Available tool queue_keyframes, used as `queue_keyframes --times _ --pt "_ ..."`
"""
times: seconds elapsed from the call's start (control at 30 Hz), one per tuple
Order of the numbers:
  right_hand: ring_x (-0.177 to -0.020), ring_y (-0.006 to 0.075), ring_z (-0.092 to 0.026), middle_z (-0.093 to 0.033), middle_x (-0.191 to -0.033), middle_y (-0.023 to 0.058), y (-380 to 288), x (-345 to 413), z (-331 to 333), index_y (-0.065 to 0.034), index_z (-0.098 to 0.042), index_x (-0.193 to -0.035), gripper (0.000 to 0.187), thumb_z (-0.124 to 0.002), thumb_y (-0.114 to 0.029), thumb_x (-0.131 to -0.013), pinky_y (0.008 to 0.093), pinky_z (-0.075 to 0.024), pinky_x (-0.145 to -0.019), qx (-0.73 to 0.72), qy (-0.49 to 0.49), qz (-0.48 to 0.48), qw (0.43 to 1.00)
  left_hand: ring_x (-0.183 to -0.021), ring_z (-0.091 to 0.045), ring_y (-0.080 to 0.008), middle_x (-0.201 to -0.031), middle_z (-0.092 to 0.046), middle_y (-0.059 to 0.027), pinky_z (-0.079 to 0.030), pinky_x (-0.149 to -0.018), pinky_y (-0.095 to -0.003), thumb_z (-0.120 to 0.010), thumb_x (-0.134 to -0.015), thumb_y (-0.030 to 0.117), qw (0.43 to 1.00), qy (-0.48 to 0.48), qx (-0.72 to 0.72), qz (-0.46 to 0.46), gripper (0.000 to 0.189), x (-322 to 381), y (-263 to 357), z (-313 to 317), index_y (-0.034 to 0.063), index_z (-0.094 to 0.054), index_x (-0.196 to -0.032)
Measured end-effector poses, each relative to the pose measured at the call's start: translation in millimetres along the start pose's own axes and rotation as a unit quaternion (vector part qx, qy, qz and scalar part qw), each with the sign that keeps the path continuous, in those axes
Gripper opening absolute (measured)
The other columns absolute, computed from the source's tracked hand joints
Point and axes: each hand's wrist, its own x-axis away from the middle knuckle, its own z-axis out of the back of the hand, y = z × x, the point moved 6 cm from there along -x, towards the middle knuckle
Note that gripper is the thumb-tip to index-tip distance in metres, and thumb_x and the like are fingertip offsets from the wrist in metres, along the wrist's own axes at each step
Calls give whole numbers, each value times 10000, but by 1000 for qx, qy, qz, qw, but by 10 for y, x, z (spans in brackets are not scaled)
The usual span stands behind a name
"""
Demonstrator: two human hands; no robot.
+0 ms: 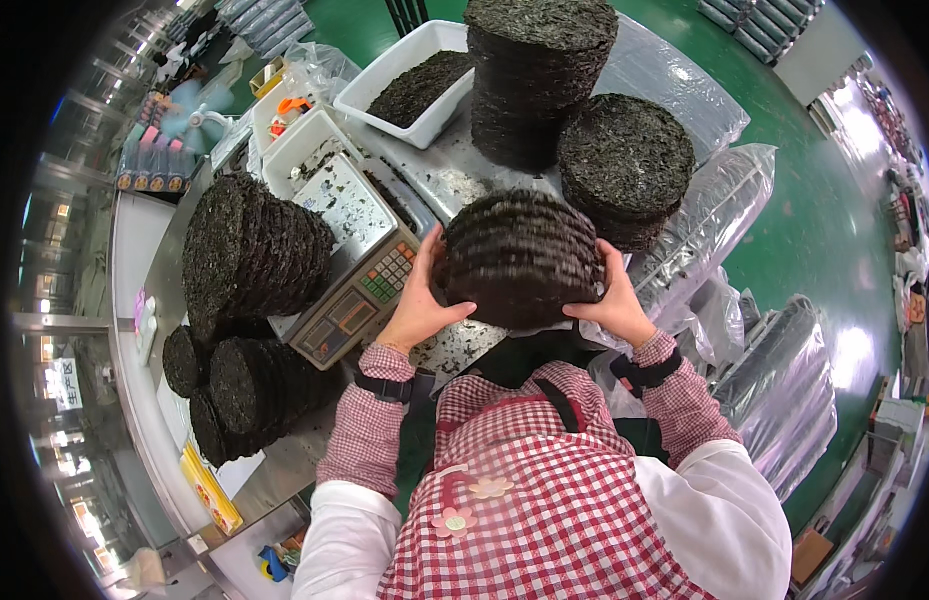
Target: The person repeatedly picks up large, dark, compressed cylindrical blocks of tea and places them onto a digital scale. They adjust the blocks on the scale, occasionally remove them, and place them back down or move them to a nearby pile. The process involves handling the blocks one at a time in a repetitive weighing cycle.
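Note:
Between my two hands is a thick stack of round dried seaweed sheets [521,259], tilted and slightly blurred. My left hand [427,296] grips its left side, thumb on the near face. On the opposite side, my right hand [611,296] clasps it the same way. Just left of my left hand is a digital weighing scale [356,292], its white tray [348,206] strewn with seaweed flakes. Beyond the held stack rise a tall seaweed stack [539,90] and a shorter one [629,165]. Whatever supports the held stack from below is hidden.
Another large seaweed stack [247,255] leans left of the scale, with smaller rolls of sheets [254,390] nearer me. A white tub [352,97] holds seaweed crumbs. Plastic-wrapped bundles [787,390] lie at the right. A fan [202,116] stands at the far left.

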Motion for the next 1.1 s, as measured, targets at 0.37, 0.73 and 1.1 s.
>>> queue_keyframes --times 0.37,0.73,1.1 --pt "-1330 334 -451 -435 -1430 211 311 -209 -160 -51 -24 -1546 1267 -878 -36 -610 415 -346 -1135 84 -72 91 990 -1488 -209 -362 -1603 -184 -238 -164 -1227 -432 -851 -674 331 954 -69 -278 -85 1233 -116 -242 -14 23 -63 -1572" --pt "-1344 253 -445 -414 -1494 118 -2415 -820 -1261 -71 -201 -1558 893 -697 -278 -845 382 -350 -1125 -265 -206 103 936 -1341 -426 -287 -1521 -322 -231 -286 -1163 -402 -771 -849 226 936 324 -44 -131 1016 1033 1701 1229 -28 -88 -1557" --pt "-1256 223 -489 -549 -1380 92 -3170 -2071 -3815 -68 -496 -1409 759 -660 -556 -851 361 -381 -1047 -90 -377 -36 921 -1179 -553 -178 -1273 -627 -38 -411 -1014 -410 -642 -895 466 908 398 133 0 545 1549 1250 3772 109 -602 -1304"
